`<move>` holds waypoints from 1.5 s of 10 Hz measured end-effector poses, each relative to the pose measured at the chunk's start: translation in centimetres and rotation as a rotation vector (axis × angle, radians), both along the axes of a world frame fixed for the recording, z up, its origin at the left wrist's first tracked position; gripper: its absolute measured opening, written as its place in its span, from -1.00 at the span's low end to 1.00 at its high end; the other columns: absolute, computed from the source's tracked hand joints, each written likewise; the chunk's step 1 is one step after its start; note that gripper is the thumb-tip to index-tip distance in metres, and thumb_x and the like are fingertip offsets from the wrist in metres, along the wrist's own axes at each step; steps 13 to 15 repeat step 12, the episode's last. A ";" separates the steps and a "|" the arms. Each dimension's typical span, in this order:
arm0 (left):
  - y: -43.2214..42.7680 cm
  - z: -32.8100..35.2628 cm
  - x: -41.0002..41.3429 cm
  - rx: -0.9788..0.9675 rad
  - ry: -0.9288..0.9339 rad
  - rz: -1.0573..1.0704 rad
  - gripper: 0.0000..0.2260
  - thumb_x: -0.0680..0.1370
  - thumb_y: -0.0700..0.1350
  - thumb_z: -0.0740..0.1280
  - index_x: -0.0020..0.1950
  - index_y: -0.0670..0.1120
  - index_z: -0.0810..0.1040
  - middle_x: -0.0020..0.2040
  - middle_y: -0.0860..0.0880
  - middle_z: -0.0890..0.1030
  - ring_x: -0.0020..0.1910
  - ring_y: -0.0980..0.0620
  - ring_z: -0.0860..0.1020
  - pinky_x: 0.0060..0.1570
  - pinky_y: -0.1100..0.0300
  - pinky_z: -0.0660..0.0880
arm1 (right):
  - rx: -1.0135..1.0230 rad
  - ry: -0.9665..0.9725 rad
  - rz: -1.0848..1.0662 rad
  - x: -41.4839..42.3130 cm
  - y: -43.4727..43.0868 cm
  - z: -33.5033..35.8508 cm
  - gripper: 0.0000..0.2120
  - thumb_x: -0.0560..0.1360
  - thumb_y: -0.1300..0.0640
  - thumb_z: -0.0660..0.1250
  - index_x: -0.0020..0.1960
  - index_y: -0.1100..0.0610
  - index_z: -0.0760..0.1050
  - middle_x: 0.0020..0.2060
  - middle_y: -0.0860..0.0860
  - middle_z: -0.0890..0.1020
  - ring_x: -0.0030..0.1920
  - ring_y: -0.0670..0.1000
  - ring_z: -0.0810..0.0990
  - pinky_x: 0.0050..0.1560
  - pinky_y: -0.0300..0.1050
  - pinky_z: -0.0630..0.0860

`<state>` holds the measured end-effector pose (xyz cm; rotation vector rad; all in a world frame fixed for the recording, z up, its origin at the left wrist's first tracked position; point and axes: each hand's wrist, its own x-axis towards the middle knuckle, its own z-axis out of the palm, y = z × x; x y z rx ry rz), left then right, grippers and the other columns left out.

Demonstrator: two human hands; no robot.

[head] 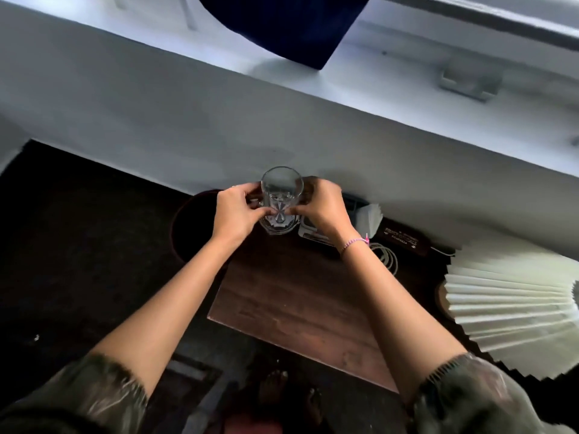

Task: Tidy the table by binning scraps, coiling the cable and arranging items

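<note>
A clear cut-glass tumbler (281, 195) stands upright at the far edge of the dark wooden table (300, 308), close to the white wall. My left hand (235, 214) grips its left side and my right hand (322, 208) grips its right side, fingertips meeting at the front. A whitish cable (388, 255) lies coiled on the table just right of my right wrist. A dark round bin (188, 227) sits on the floor left of the table, partly hidden by my left arm.
Behind my right hand are a small grey device (308, 233), a stack of white paper (371, 217) and a dark flat case with print (404, 239). A pleated white lampshade (507, 305) fills the table's right side. Dark floor lies to the left.
</note>
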<state>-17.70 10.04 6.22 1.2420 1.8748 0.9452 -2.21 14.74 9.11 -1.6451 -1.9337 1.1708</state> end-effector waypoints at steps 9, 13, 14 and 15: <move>1.3 -5.2 -0.9 -0.083 0.303 -0.148 -0.62 0.37 -0.22 0.42 0.18 -0.06 0.56 0.04 -0.13 0.68 0.04 -0.10 0.62 -0.01 0.08 0.57 | 0.019 -0.290 0.072 -2.0 -0.1 -5.0 -0.69 0.44 0.34 0.31 0.18 0.30 0.43 0.15 0.24 0.57 0.16 0.23 0.54 0.14 0.06 0.49; -4.5 -3.2 1.1 -0.081 0.578 0.004 -0.49 0.46 -0.29 0.26 0.42 -0.17 0.30 0.17 -0.25 0.55 0.11 -0.25 0.54 -0.01 -0.07 0.51 | 0.167 -0.156 -0.077 -0.2 -4.7 -2.2 -0.65 0.45 0.39 0.22 0.23 0.28 0.43 0.15 0.25 0.52 0.15 0.26 0.51 0.18 0.02 0.41; -4.5 -3.2 1.1 -0.081 0.578 0.004 -0.49 0.46 -0.29 0.26 0.42 -0.17 0.30 0.17 -0.25 0.55 0.11 -0.25 0.54 -0.01 -0.07 0.51 | 0.167 -0.156 -0.077 -0.2 -4.7 -2.2 -0.65 0.45 0.39 0.22 0.23 0.28 0.43 0.15 0.25 0.52 0.15 0.26 0.51 0.18 0.02 0.41; -4.5 -3.2 1.1 -0.081 0.578 0.004 -0.49 0.46 -0.29 0.26 0.42 -0.17 0.30 0.17 -0.25 0.55 0.11 -0.25 0.54 -0.01 -0.07 0.51 | 0.167 -0.156 -0.077 -0.2 -4.7 -2.2 -0.65 0.45 0.39 0.22 0.23 0.28 0.43 0.15 0.25 0.52 0.15 0.26 0.51 0.18 0.02 0.41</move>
